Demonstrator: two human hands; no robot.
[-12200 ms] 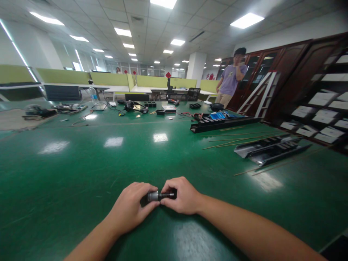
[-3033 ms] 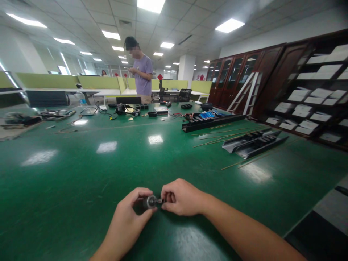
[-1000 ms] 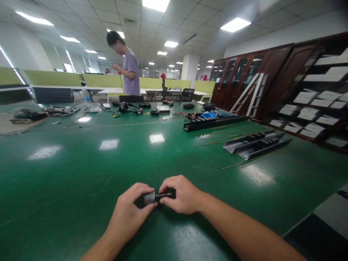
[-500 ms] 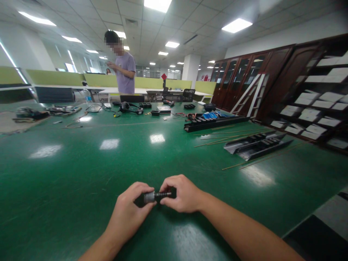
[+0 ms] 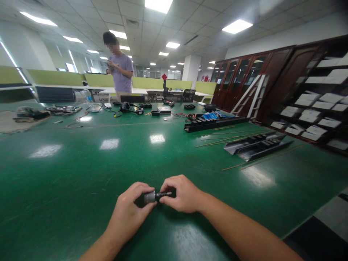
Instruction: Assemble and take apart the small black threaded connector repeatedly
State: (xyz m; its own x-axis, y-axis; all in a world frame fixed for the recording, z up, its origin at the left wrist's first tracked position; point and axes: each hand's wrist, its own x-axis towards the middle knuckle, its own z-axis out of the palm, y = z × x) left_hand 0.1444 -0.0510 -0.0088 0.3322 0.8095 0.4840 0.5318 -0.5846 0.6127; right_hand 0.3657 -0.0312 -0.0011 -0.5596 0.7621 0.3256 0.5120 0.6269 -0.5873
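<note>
Between both hands, low over the green table (image 5: pixel 89 174), lies a small metal cylinder with a ridged dark shaft (image 5: pixel 150 197). My left hand (image 5: pixel 127 210) is closed on the silvery cylinder body, thumb below and index finger above. The shaft points right, and its rings look like a spring or thread. My right hand (image 5: pixel 186 194) pinches this shaft close to the cylinder with thumb and index finger. A thin bare tip sticks out past the right thumb. The fingers hide part of the piece, so its exact kind is unclear.
Metal channels (image 5: pixel 257 146) and thin rods (image 5: pixel 217 141) lie at the right, with a longer black channel (image 5: pixel 214 124) behind. A headset (image 5: pixel 132 108), cables and small boxes stand at the far edge. A person (image 5: pixel 122 70) stands beyond the table, near a ladder (image 5: pixel 259 96).
My right thumb has shifted slightly along the shaft; the left hand keeps its hold. The person beyond the table has moved a little to the left, hands still raised.
</note>
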